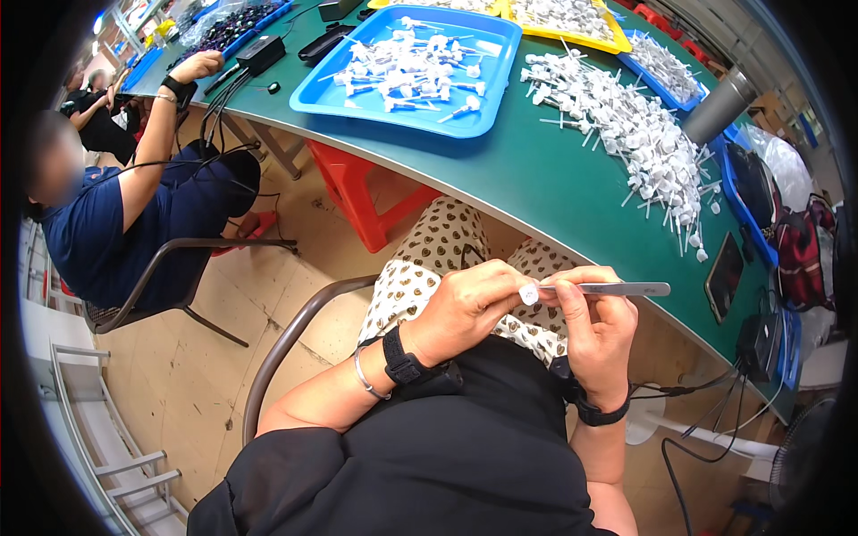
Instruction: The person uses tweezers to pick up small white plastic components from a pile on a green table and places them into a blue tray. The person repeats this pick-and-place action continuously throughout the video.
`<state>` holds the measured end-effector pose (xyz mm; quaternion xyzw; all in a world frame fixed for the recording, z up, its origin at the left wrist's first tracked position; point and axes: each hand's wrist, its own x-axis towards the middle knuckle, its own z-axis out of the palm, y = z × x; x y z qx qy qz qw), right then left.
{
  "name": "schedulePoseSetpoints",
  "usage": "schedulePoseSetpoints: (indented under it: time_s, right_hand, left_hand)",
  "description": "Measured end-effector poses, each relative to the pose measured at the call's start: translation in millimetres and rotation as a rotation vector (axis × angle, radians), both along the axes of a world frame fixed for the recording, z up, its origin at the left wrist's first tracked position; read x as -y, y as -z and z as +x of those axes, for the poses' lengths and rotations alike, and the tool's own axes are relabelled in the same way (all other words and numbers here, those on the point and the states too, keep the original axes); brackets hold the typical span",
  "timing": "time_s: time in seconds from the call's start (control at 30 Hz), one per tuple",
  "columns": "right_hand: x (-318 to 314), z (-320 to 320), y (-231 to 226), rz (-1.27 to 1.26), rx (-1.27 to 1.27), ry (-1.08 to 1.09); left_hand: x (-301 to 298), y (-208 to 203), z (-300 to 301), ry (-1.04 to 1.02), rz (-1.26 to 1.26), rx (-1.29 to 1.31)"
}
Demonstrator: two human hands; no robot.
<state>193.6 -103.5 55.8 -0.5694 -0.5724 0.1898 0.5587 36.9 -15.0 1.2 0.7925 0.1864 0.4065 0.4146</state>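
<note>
Above my lap, my left hand pinches a small white plastic piece with a round head. My right hand is closed around metal tweezers, whose broad end sticks out to the right. The tips of the tweezers point at the white piece, close by my left fingers; whether they touch it I cannot tell. On the green table ahead stands a blue tray with many similar white pieces, each a round head on a thin stem. A large loose heap of white pieces lies to its right.
Yellow trays and another blue tray hold more white pieces. A grey cylinder and a phone lie on the green table. A co-worker sits at the left. A red stool stands underneath.
</note>
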Motion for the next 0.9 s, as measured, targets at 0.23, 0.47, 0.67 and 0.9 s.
schedulePoseSetpoints:
  time_s: [0.23,0.47,0.67,0.9]
  right_hand:
    - [2,3,-6,0.034,0.213,-0.048]
    - [0,-6,0,0.023,-0.293,-0.061]
    - [0,-6,6,0.029,-0.180,-0.063]
    - [-1,-6,7,0.027,-0.100,-0.023]
  left_hand:
    - [-3,4,1,0.019,-0.003,0.037]
    - [-6,4,-2,0.087,-0.230,0.082]
    - [-6,4,-4,0.075,-0.188,0.076]
    - [-5,2,-5,0.076,-0.208,0.065]
